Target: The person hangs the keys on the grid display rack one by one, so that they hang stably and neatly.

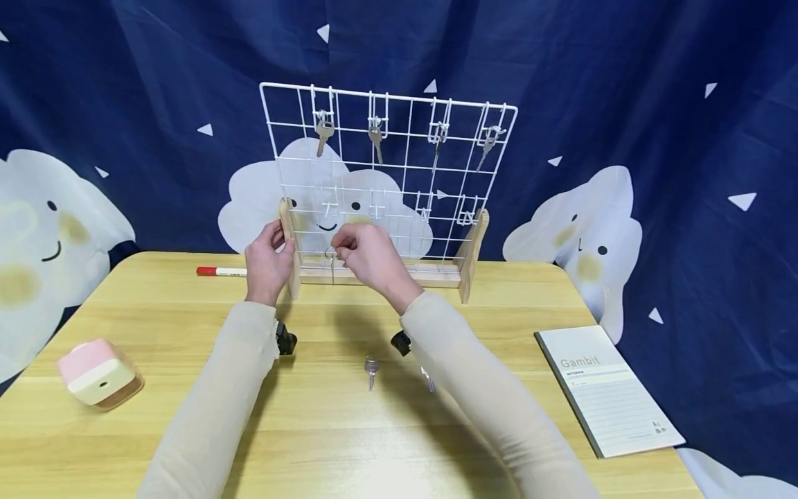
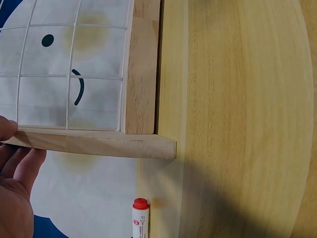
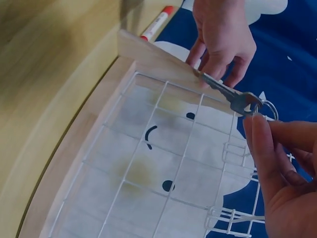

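A white wire grid rack stands on a wooden base at the back of the table. My left hand grips its left wooden side post, thumb on one face and fingers on the other. My right hand pinches the ring of a key between thumb and fingertip, in front of the rack's lower left part. Keys hang from hooks along the upper row, among them a leftmost key. Lower-row hooks carry no keys. Another key lies on the table, and one more sits partly behind my right sleeve.
A red-capped marker lies behind my left hand. A pink and cream box-shaped item stands at the left, and a notebook lies at the right. A dark blue cloud-print curtain hangs behind the table.
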